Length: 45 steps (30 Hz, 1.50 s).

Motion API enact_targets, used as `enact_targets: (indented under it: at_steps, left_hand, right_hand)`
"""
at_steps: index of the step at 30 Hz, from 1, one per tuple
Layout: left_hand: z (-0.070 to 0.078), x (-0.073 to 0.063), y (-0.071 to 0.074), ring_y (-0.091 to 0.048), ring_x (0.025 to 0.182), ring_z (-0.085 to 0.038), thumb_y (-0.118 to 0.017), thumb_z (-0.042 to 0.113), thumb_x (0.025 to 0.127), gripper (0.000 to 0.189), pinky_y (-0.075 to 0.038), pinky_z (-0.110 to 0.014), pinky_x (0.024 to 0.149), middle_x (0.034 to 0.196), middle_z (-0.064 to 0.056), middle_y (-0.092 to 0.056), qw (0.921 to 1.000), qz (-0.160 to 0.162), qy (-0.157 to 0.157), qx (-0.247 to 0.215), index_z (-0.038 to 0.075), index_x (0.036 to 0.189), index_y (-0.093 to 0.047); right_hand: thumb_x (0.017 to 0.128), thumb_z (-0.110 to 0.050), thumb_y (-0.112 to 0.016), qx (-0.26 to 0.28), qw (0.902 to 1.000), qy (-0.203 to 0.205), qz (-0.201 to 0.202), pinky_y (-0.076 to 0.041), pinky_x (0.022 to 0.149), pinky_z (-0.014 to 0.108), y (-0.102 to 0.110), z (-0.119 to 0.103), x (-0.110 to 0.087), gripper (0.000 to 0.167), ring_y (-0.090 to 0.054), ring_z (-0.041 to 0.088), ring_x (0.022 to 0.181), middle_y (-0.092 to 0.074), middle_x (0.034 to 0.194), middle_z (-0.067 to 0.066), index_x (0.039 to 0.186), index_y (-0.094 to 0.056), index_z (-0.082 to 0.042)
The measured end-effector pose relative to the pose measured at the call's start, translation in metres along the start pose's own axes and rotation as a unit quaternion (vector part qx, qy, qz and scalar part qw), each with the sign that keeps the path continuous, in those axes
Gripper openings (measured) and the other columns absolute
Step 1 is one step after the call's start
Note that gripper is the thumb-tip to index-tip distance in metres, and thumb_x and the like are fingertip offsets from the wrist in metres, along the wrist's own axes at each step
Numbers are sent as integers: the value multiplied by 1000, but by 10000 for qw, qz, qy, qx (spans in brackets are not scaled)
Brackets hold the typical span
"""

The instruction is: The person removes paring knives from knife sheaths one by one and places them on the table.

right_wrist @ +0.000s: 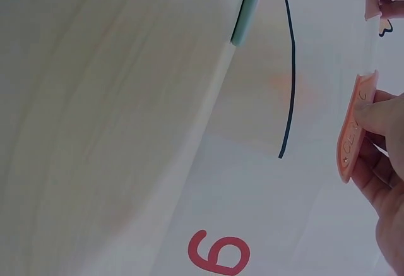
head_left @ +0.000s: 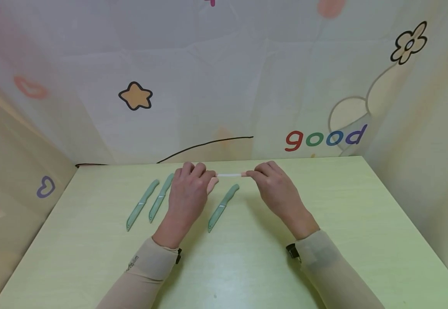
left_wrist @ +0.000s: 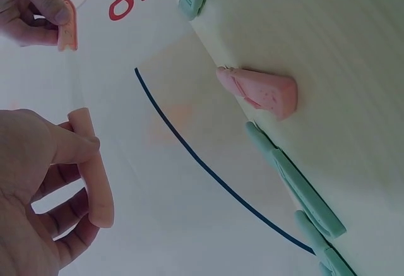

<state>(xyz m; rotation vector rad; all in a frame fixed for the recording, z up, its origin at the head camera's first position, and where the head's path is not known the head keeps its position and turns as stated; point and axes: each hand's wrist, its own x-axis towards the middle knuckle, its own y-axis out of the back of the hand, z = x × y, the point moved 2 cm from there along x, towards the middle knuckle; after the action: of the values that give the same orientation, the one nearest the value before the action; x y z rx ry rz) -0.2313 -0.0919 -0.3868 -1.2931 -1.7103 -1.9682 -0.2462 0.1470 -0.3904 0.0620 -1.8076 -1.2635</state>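
Above the far part of the table, my left hand (head_left: 188, 189) grips the pink handle (left_wrist: 98, 175) of a small knife. Its white blade (head_left: 229, 175) lies level and bare between my two hands. With thumb and fingers, my right hand (head_left: 279, 193) pinches a pink sheath (right_wrist: 355, 131) with raised letters, at the blade's other end. Whether the tip is still inside the sheath, I cannot tell. On the table, partly hidden behind my left hand, lies another pink knife (head_left: 212, 185), also seen foreshortened in the left wrist view.
Two sheathed green knives (head_left: 142, 205) (head_left: 161, 198) lie slanted to the left of my left hand. Another green knife (head_left: 224, 208) is between my forearms. The pale table (head_left: 343, 214) ends at a patterned curtain (head_left: 208, 86) with the word "good".
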Motion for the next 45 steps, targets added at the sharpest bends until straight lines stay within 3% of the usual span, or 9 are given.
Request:
enact_targets:
  at_steps: [14, 19, 24, 30, 34, 38, 45]
  left_hand:
    - [0, 2, -3, -57, 85, -29, -85, 28, 94, 19, -49, -40, 68, 91, -4, -63, 9994, -89, 259, -197, 12, 103, -83]
    - [3, 5, -4, -58, 83, -29, -89, 20, 90, 16, -49, -38, 62, 91, -4, -66, 9993, -25, 278, -265, 12, 103, -83]
    - [9, 13, -9, -61, 82, -29, -88, 2, 85, 21, -51, -38, 59, 92, -5, -68, 9967, -118, 490, -631, 11, 104, -83]
    - [18, 28, -15, -62, 77, -29, -75, 0, 95, 16, -52, -36, 56, 91, -5, -70, 9906, -280, 903, -991, 10, 104, -83]
    - [24, 38, -19, -64, 79, -27, -74, 5, 98, 14, -57, -37, 58, 94, -5, -71, 9794, -651, 1320, -1384, 11, 107, -83]
    - [30, 47, -26, -67, 82, -23, -74, 8, 99, 14, -58, -34, 62, 97, -4, -71, 9603, -1112, 1749, -1867, 11, 111, -82]
    - [47, 60, -45, -60, 73, -15, -70, 24, 105, 21, -46, -27, 57, 95, -1, -71, 9221, -1589, 2260, -2710, 12, 118, -81]
  right_hand:
    - [91, 6, -80, 213, 9979, -589, 172, -59, 81, 37, 12, 11, -1, 28, -61, 30, 95, -69, 99, 11, 117, -81, -5]
    - [93, 5, -79, 257, 9958, -843, 229, -59, 81, 39, 17, 18, 0, 25, -61, 30, 95, -68, 99, 12, 116, -80, -3]
    - [93, 7, -77, 394, 9916, -1215, 181, -60, 81, 41, 22, 27, 0, 22, -63, 32, 96, -69, 99, 13, 114, -79, 0]
    - [95, 5, -76, 692, 9790, -1917, -65, -61, 80, 45, 26, 38, 0, 21, -66, 34, 96, -72, 105, 18, 116, -77, 4]
    - [96, 1, -77, 798, 9706, -2265, -125, -62, 79, 45, 28, 48, -1, 21, -67, 32, 90, -73, 104, 19, 117, -76, 5]
    - [100, -9, -76, 929, 9644, -2477, -46, -60, 79, 47, 27, 59, 0, 20, -69, 30, 83, -73, 98, 17, 115, -78, 3]
    - [106, -27, -70, 1160, 9461, -3011, -264, -41, 110, 63, 23, 76, -2, 31, -70, 30, 85, -76, 95, 15, 117, -78, 1]
